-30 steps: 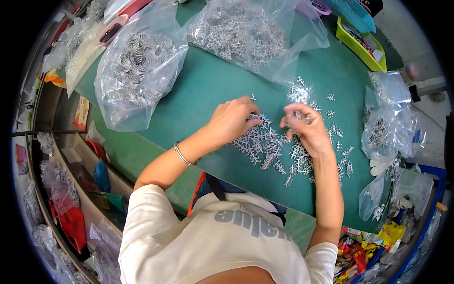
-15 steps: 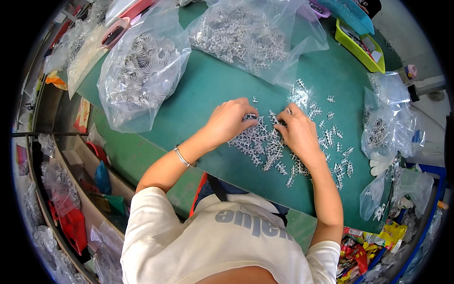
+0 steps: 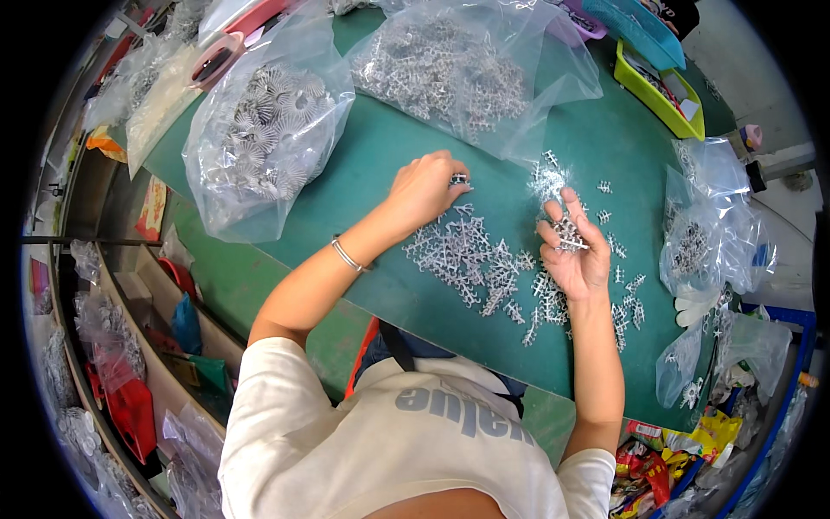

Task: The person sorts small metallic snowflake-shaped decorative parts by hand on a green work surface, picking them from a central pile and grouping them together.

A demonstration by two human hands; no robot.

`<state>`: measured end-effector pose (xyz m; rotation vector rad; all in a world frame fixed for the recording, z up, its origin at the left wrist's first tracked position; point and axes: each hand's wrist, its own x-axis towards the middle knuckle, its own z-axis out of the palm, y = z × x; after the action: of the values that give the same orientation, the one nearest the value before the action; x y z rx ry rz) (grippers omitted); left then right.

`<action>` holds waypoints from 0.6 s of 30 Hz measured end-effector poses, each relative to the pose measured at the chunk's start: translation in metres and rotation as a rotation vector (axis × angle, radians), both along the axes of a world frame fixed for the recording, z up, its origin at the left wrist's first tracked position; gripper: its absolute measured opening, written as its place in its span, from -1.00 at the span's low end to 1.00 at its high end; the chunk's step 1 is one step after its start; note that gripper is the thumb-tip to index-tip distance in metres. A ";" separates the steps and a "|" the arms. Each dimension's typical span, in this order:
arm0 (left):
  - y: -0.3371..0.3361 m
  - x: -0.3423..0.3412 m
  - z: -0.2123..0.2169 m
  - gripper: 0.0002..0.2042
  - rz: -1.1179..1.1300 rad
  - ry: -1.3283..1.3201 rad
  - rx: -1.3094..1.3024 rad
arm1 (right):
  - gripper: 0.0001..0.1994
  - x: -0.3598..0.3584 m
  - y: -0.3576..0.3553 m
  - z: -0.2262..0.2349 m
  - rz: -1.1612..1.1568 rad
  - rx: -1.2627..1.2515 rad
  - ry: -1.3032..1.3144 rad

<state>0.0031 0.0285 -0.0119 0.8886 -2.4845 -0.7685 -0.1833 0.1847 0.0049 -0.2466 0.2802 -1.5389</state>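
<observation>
A loose pile of small grey branched pieces (image 3: 456, 253) lies on the green table (image 3: 380, 143) before me. My left hand (image 3: 419, 195), wearing a bangle on its wrist, is just beyond the pile's left side, pinching a few such pieces (image 3: 459, 180) between thumb and fingers. To the right, my right hand (image 3: 577, 264) is turned palm up. Its bent fingers hold a small cluster of the grey branched pieces (image 3: 568, 233). More pieces are scattered beneath and around the right hand, partly hidden by it and the forearm.
A clear bag of similar grey pieces (image 3: 441, 73) lies across the far side. Left of it sits a clear bag of round ribbed pieces (image 3: 272, 130). A lime-green basket (image 3: 683, 121) stands at the far right, with more clear bags (image 3: 709, 225) along the right edge.
My left hand has lifted off the pile and moved slightly farther away, holding pieces. My right hand has moved right and turned palm up, showing a cluster in its fingers.
</observation>
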 end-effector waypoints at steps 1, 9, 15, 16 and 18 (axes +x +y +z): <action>-0.002 0.000 -0.002 -0.84 -0.003 0.038 0.025 | -0.76 0.002 0.000 0.003 -0.026 0.031 -0.017; -0.005 0.010 0.016 -0.92 0.024 0.405 0.827 | -0.84 0.007 -0.002 -0.004 -0.066 0.112 0.066; 0.012 0.010 0.019 -0.89 -0.080 0.572 1.344 | -0.85 0.028 -0.005 0.007 -0.102 0.200 0.372; 0.017 0.008 0.020 -0.88 -0.088 0.607 1.466 | -0.84 0.032 -0.004 0.009 -0.108 0.213 0.409; 0.025 0.008 0.020 -0.87 -0.110 0.617 1.615 | -0.79 0.039 -0.004 0.012 -0.117 0.233 0.519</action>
<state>0.0108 0.0532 0.0084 0.6593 -0.9939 -2.6256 -0.1445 0.1804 0.0169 -0.4499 0.8900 -1.5219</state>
